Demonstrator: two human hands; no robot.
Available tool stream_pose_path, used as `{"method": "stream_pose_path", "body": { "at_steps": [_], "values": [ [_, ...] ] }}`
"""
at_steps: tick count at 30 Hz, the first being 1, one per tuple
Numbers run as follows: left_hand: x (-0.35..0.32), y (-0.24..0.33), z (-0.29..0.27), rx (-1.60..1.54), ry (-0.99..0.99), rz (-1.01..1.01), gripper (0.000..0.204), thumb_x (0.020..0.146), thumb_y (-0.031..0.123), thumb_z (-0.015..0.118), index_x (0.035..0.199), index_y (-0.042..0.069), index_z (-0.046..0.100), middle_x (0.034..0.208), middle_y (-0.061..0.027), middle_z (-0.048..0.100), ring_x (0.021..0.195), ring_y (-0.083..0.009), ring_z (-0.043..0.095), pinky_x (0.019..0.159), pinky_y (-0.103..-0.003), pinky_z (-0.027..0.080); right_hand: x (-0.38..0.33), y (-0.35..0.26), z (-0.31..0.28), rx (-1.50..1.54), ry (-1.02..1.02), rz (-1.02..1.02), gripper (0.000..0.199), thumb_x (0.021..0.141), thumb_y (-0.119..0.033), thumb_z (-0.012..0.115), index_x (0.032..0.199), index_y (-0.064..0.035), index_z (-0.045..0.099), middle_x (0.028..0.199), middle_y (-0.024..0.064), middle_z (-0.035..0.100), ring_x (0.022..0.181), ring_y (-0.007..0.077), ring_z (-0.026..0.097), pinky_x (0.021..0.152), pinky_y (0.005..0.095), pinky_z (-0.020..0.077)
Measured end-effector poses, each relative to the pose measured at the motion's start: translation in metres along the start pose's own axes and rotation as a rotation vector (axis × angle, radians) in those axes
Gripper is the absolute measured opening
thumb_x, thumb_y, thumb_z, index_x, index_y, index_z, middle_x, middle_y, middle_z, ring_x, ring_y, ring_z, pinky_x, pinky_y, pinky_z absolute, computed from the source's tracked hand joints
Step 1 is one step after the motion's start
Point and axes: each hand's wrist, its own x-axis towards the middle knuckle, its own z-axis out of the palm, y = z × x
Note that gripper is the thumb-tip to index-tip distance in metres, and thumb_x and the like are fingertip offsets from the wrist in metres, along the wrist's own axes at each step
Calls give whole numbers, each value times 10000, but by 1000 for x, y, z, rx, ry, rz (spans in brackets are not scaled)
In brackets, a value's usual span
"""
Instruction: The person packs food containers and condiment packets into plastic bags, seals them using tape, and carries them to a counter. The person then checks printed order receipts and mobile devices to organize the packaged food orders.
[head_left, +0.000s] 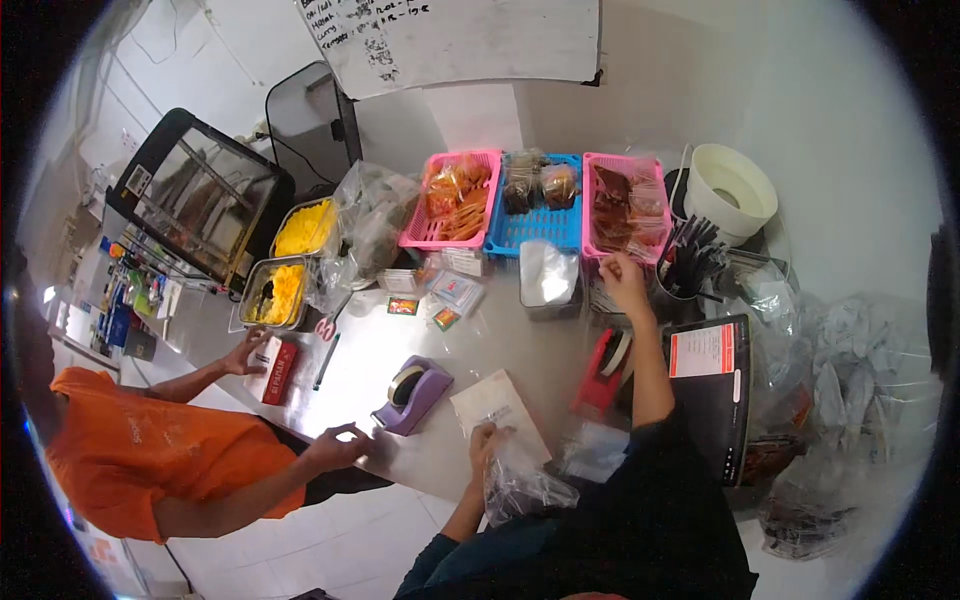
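My left hand point(483, 447) is closed on a clear plastic bag point(525, 480) at the table's near edge. Beside and partly beneath it lies a flat cream box or card point(500, 400). My right hand point(625, 285) reaches out to the front rim of the right pink basket point(590, 245), which has packets of dark red sauce point(612, 200) in it. Its fingers are bent together; whatever is between them is hidden. Just below that hand stands a container of small packets point(603, 300). To its left is a metal box with white plastic sheets point(548, 275).
Opposite, a person in orange has one hand point(245, 353) by a red-and-white box point(275, 370) and the other point(338, 450) near a purple tape dispenser point(415, 395). A red dispenser point(603, 368), black laptop-like device point(710, 400), cutlery holder point(690, 265) and yellow food trays point(275, 295) stand around.
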Motion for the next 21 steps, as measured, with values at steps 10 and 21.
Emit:
{"method": "stream_pose_path", "body": {
  "at_steps": [10, 21],
  "values": [
    [-10, 6, 0, 806, -198, 381, 256, 766, 166, 435, 960, 16, 509, 899, -100, 525, 796, -207, 516, 710, -270, 412, -97, -149, 28, 1082, -18, 89, 137, 741, 3, 550, 863, -32, 497, 791, 48, 547, 717, 128, 549, 633, 202, 429],
    [-5, 22, 16, 358, 130, 357, 349, 630, 113, 615, 950, 51, 492, 917, -92, 504, 888, -215, 461, 745, -295, 370, -218, -77, 78, 438, -367, 120, 131, 654, 97, 576, 722, -10, 543, 773, 65, 558, 743, 125, 523, 681, 230, 439]
  ]
}}
